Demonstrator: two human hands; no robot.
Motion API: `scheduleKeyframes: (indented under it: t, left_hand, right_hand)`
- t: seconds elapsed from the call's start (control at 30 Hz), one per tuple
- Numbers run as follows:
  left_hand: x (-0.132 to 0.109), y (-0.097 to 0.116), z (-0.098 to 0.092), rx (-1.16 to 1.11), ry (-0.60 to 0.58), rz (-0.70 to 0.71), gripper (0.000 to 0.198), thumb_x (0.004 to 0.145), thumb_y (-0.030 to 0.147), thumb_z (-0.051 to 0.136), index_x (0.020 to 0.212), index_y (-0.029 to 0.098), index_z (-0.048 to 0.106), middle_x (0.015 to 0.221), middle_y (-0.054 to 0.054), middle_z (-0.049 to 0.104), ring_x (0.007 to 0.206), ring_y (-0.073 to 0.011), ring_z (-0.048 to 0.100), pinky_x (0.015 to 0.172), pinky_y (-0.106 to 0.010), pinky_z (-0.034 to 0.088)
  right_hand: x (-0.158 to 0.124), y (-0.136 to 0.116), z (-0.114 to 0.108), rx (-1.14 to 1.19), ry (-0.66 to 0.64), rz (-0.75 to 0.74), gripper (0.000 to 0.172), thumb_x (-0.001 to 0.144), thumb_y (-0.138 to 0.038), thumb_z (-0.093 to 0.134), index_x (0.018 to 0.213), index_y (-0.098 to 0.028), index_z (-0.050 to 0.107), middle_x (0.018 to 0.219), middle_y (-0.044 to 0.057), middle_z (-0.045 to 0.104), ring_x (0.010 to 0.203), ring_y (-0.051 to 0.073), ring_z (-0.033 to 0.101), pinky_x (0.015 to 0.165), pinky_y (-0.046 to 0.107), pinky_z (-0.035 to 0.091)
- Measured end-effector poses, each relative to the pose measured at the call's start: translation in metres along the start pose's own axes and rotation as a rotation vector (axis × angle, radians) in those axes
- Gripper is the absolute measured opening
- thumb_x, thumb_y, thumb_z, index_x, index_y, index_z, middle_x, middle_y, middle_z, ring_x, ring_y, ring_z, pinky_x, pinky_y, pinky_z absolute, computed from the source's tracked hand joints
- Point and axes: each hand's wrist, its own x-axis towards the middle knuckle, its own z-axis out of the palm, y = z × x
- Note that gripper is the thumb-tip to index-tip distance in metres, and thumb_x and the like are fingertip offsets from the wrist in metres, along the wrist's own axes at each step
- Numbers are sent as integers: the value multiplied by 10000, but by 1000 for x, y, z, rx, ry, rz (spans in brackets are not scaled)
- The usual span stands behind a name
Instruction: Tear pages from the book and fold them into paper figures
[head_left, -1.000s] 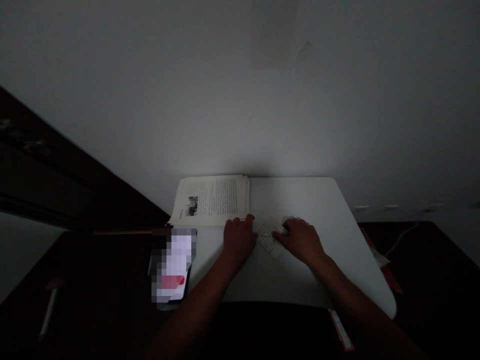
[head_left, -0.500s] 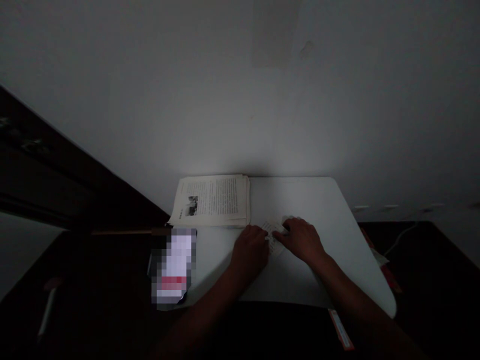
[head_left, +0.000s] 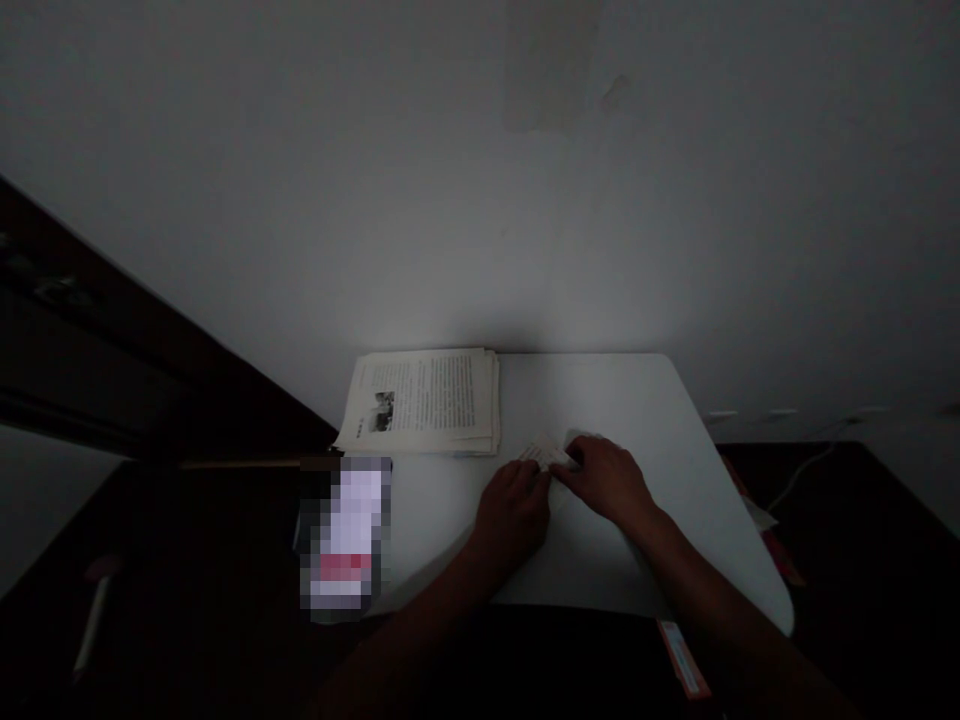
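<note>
A small piece of printed paper (head_left: 546, 455) lies at the middle of the white table, between my two hands. My left hand (head_left: 516, 508) is closed at its near left side, fingers curled onto it. From the right, my right hand (head_left: 606, 478) pinches the paper's right edge with thumb and fingers. Both hands nearly meet at the paper, and they cover much of it. Dim light hides the finer folds. A stack of printed pages (head_left: 424, 402) with a small picture on the top sheet rests beyond my left hand, at the table's back left.
The white table (head_left: 600, 390) stands against a pale wall (head_left: 420, 200). At its left edge lies a blurred-out phone (head_left: 349, 535). An orange-and-white object (head_left: 684, 660) shows below the front edge. A white cable (head_left: 802, 470) runs at the right, a dark door frame at the left.
My left hand has shifted slightly right and nearer to me, closer to the right hand. Less of the paper shows, and its near part seems folded up.
</note>
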Motion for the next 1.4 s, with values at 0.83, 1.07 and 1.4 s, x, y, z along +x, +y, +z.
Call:
scheduleKeyframes:
  t: [0.83,1.07,1.4]
  left_hand:
    - [-1,3,-2,7,-24,-23,350,838,154,439,1173,161,542,1124,-111,561,1013,-233,498,898,-382,434]
    - [-2,2,0,14,-9,-16,346,841,153,438,1169,151,549,1132,-109,564,1026,-240,494,904,-379,432]
    - [-4,1,2,-3,-14,-30,369,845,155,428,1197,173,539,1152,-108,557,1045,-241,500,919,-394,423]
  right_hand:
    - [2,10,-4,121,-60,45,192,736,-329,606,884,-208,597,809,30,676,716,181,611,617,284,386]
    - [3,14,-4,174,-71,35,183,740,-275,606,905,-198,594,825,35,687,742,177,627,664,279,418]
    - [2,20,-2,234,-70,56,208,741,-253,622,936,-192,581,773,25,695,721,172,644,679,273,442]
